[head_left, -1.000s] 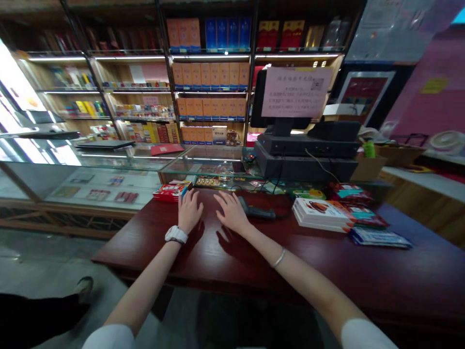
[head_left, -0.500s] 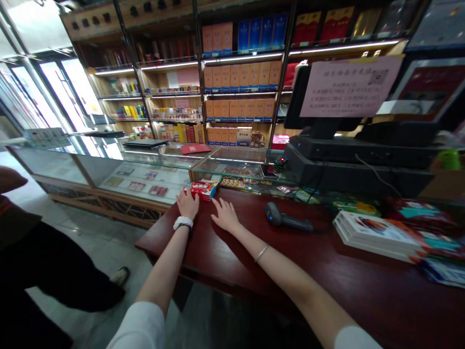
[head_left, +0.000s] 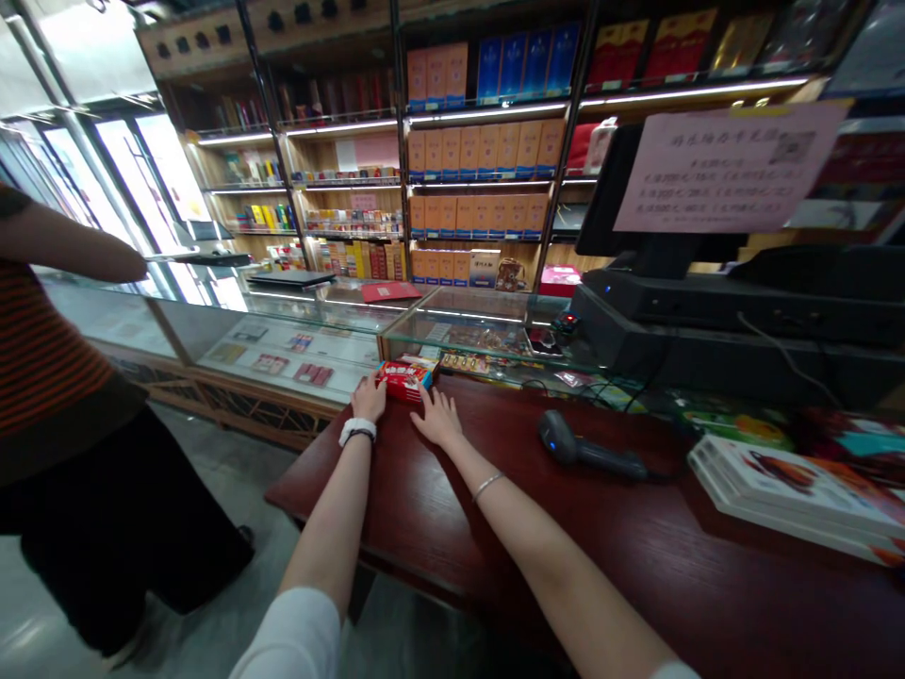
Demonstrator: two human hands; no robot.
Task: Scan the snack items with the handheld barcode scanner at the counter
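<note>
Both my hands rest on a dark red wooden counter [head_left: 495, 556]. My left hand [head_left: 369, 400] lies at the left end of a red carton [head_left: 404, 379] and touches it; its fingers are partly hidden behind the carton. My right hand [head_left: 438, 419] lies flat with fingers spread, its fingertips at the carton's near edge. A white watch sits on my left wrist, a thin bracelet on my right.
A black barcode scanner [head_left: 580, 449] lies right of my hands. Flat boxes [head_left: 792, 486] are stacked at the right. A till with a screen and pink notice [head_left: 721, 170] stands behind. Glass showcases [head_left: 283, 330] run left. A person in a striped top [head_left: 57, 377] stands at the left.
My hands slid left and forward to the red carton. My view turned left. The person at the left came closer into view.
</note>
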